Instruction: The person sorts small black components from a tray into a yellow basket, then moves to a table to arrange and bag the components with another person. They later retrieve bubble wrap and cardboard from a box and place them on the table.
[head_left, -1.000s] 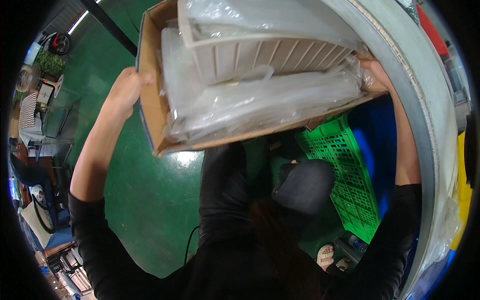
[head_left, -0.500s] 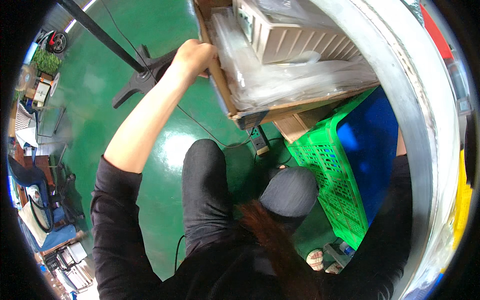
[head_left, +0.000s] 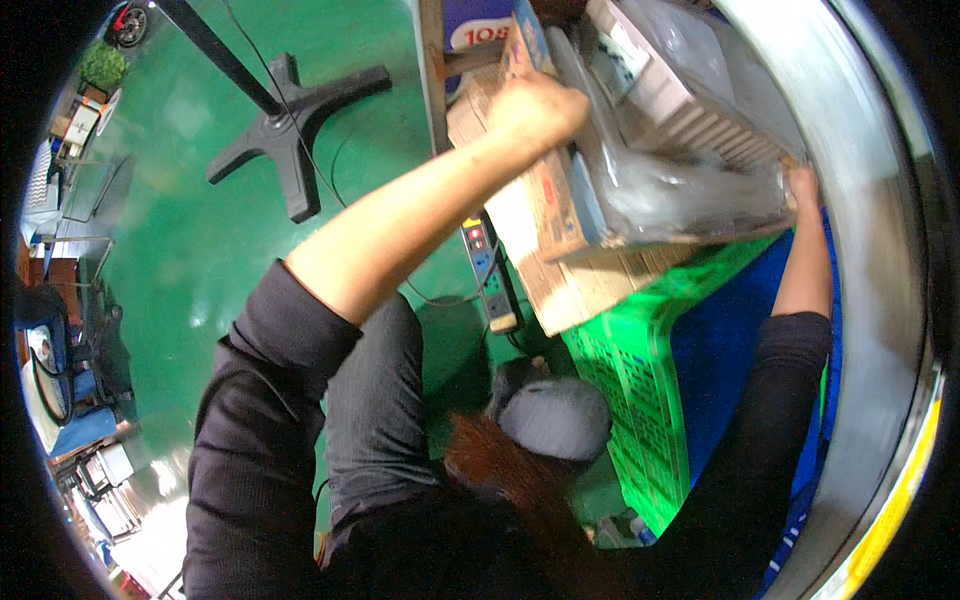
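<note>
An open cardboard box (head_left: 556,208) is held between my two hands, at the upper right. My left hand (head_left: 540,112) is closed over its left wall. At the box's right corner, beside the pale curved edge, my right hand (head_left: 803,187) is closed on the rim, its fingers partly hidden. Clear plastic bags (head_left: 680,195) fill the lower part of the box. On top of them sits a light ribbed plastic bin (head_left: 690,125). Under the box shows a flat piece of cardboard (head_left: 545,295).
A green slatted crate (head_left: 635,400) with a blue panel (head_left: 720,340) stands below the box. A power strip (head_left: 490,275) lies on the green floor by my knees, its cable running left. A black stand base (head_left: 290,130) is at the upper left. A pale curved edge (head_left: 870,300) borders the right.
The box has shifted right with my left hand on it, uncovering the flat cardboard and more of the power strip. My right hand, mostly hidden before, now shows at the box's right corner.
</note>
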